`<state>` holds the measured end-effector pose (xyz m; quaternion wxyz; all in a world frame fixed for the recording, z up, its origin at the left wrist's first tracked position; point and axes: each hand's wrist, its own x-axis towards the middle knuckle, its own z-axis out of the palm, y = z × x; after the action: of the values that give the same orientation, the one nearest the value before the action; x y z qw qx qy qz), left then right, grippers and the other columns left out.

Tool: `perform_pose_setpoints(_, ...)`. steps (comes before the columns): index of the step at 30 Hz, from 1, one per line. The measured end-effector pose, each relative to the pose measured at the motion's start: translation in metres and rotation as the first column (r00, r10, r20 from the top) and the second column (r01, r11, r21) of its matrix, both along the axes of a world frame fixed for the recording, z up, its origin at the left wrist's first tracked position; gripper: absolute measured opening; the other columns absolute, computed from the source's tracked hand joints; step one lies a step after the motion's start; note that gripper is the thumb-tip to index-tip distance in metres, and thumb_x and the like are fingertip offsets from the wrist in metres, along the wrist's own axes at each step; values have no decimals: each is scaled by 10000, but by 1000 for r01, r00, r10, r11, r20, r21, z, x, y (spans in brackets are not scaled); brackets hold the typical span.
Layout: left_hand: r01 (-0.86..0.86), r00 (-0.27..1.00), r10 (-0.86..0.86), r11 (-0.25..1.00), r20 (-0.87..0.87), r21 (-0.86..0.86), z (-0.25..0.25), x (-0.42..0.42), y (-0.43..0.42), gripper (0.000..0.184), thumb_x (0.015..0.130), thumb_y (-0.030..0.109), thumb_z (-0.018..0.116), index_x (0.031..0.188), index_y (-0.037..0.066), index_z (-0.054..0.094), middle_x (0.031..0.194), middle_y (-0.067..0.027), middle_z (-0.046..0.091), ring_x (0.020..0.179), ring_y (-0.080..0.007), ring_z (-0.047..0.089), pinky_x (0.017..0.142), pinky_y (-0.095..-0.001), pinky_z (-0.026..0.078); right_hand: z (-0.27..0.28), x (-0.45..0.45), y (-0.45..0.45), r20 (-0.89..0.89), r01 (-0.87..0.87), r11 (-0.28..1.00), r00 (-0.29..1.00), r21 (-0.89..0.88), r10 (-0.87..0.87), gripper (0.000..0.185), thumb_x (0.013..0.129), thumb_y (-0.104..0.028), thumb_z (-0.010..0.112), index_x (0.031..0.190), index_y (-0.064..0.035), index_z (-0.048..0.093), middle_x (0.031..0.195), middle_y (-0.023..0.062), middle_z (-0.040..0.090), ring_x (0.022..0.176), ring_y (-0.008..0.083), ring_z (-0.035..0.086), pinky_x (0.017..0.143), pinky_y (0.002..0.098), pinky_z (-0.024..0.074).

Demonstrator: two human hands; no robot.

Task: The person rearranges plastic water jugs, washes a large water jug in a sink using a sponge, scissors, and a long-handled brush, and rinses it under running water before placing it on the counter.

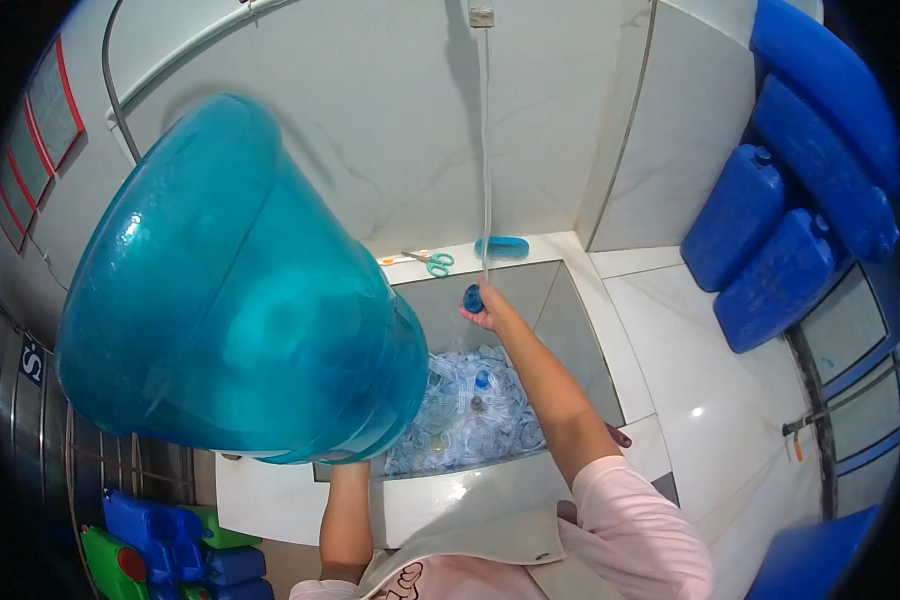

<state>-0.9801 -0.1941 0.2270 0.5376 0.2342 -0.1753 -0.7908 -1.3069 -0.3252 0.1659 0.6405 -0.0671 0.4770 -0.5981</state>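
A large translucent teal water jug (240, 300) fills the left of the head view, tilted and raised over the basin. My left forearm (346, 510) runs up beneath its lower end. The jug hides my left hand, which seems to hold it up. Under a thin stream of water (486, 150) from the tap (482, 14), my right hand (488, 308) is closed around a small, dark blue, cap-like thing (473, 298). Below both lies the tiled basin (570, 320), with water and many crumpled pale blue-and-white plastic pieces (480, 420) in it.
On the basin's back ledge lie scissors (435, 263) and a blue brush (502, 247). Blue jerrycans (735, 215) stand at the right wall. More blue and green cans (160, 540) are at the lower left. A white tiled wall (400, 120) rises behind the basin.
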Motion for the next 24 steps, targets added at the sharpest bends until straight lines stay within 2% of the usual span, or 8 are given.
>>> perform_pose_setpoints(3, -2, 1000, 2, 1000, -6, -6, 1, -2, 3, 379, 873, 244, 548, 1183, 38, 476, 1064, -114, 561, 927, -226, 573, 834, -340, 488, -21, -10, -3, -5, -143, 989, 990, -39, 143, 314, 864, -372, 552, 909, -65, 507, 855, 106, 539, 721, 221, 561, 595, 342, 536)
perform_pose_setpoints(5, -10, 1000, 10, 1000, -10, -9, 3, 0, 4, 375, 872, 238, 552, 1180, 37, 478, 1058, -114, 563, 922, -225, 575, 832, -338, 489, -20, -6, 9, -357, -282, 958, 892, 44, 279, 327, 869, -432, 511, 893, -106, 527, 785, 57, 522, 680, 185, 517, 594, 356, 511)
perform_pose_setpoints(10, -57, 998, 56, 998, -17, -39, 16, 15, 14, 364, 868, 223, 564, 1170, 36, 485, 1041, -112, 570, 908, -223, 579, 828, -333, 490, -16, -42, 75, -530, -345, 889, 714, 302, 457, 345, 858, -403, 551, 1004, -90, 551, 865, 49, 535, 754, 162, 522, 600, 330, 522)
perform_pose_setpoints(13, -99, 995, 98, 992, -16, -76, 36, 28, 19, 357, 865, 214, 571, 1164, 36, 489, 1032, -110, 574, 900, -221, 582, 826, -330, 491, -6, -70, 110, -489, -135, 991, 862, 26, 130, 399, 875, -430, 527, 1049, -72, 560, 860, 50, 547, 720, 181, 530, 621, 317, 538)
perform_pose_setpoints(17, -181, 983, 182, 967, -7, -179, 90, 47, 20, 349, 862, 202, 580, 1156, 35, 494, 1019, -109, 579, 889, -219, 586, 823, -327, 492, -21, -149, 120, -355, 24, 984, 931, -178, -87, 422, 894, -445, 509, 994, -42, 584, 764, 29, 567, 675, 135, 533, 604, 276, 507)
perform_pose_setpoints(19, -220, 974, 226, 943, -7, -251, 125, 52, 12, 345, 860, 196, 584, 1152, 35, 496, 1012, -108, 581, 884, -219, 588, 821, -325, 493, 55, -140, 152, -197, 106, 940, 964, -325, -177, 408, 899, -434, 506, 961, -39, 588, 751, 26, 569, 676, 112, 531, 596, 255, 485)
perform_pose_setpoints(22, -273, 960, 280, 915, -18, -298, 152, 43, -17, 341, 859, 190, 589, 1149, 35, 499, 1006, -107, 584, 878, -218, 590, 819, -323, 493, 102, -143, 168, -455, 69, 946, 864, -317, -216, 385, 907, -408, 510, 967, -35, 581, 796, 34, 575, 715, 99, 531, 638, 234, 452)
perform_pose_setpoints(24, -339, 887, 452, 774, 92, -535, 146, 34, -42, 512, 768, 143, 693, 1200, 28, 443, 999, -108, 584, 878, -219, 590, 831, -323, 471, 125, -131, 166, -711, 57, 942, 642, -330, -287, 474, 903, -380, 527, 1152, 22, 500, 1001, 91, 570, 912, 159, 557, 838, 287, 467)
